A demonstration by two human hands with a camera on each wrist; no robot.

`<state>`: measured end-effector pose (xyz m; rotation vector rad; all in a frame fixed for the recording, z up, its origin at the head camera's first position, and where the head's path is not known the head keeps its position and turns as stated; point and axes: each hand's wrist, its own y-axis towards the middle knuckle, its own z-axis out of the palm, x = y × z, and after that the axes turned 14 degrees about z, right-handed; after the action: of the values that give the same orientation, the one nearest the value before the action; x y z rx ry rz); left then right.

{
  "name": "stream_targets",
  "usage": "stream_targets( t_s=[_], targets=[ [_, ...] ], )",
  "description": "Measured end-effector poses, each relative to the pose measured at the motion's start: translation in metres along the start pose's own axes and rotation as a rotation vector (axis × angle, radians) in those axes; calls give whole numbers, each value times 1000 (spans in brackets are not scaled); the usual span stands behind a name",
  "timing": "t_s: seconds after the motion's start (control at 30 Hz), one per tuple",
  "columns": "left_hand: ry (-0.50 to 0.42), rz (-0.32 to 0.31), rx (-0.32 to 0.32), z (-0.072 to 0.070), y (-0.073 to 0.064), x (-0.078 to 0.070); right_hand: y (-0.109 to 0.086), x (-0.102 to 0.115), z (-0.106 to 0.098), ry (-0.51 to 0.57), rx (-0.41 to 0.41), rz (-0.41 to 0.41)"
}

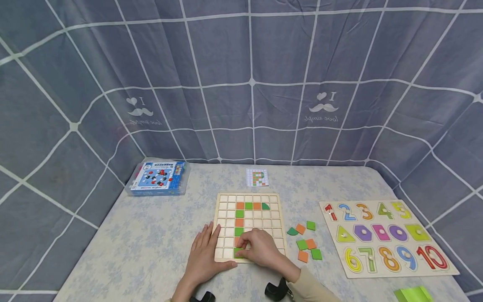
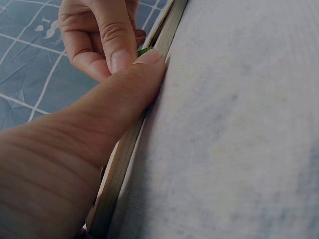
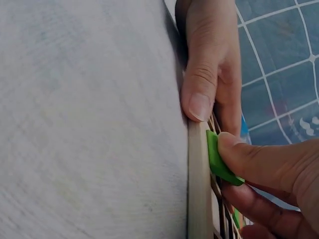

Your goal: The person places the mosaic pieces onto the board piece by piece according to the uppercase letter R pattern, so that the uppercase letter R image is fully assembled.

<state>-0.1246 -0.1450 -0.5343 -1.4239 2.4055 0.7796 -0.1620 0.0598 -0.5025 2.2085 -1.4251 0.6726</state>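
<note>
While in R fingers [image 3: 255,203], grn sq. [image 3: 218,161]

Seven tiles [image 1: 311,225] beside one grid board [image 1: 266,222], four green, three orange! Plus one card [image 1: 258,178], one box [image 1: 157,177], one number puzzle [image 1: 370,245]!

Grid board [image 1: 261,222], pale tan, green and orange tiles [image 1: 248,206]; right of it, cream puzzle board [image 1: 367,244], multicoloured numerals [image 1: 389,259]; beneath it, mottled blue-white tabletop [image 1: 128,235]; behind it, blue-grey curtain [image 1: 222,54], white-gridded.
</note>
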Motion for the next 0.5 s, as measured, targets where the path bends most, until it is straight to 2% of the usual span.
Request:
stream_targets(
  t_s=[0.13, 0.37, 0.5],
  targets=[
    [-3, -15, 22, -1, 0, 1, 1, 3, -1, -32, 5, 32],
    [0, -20, 28, 0, 0, 2, 2, 5, 0, -95, -51, 18],
    [-5, -24, 31, 0, 0, 2, 2, 5, -1, -107, -53, 29]
  ],
)
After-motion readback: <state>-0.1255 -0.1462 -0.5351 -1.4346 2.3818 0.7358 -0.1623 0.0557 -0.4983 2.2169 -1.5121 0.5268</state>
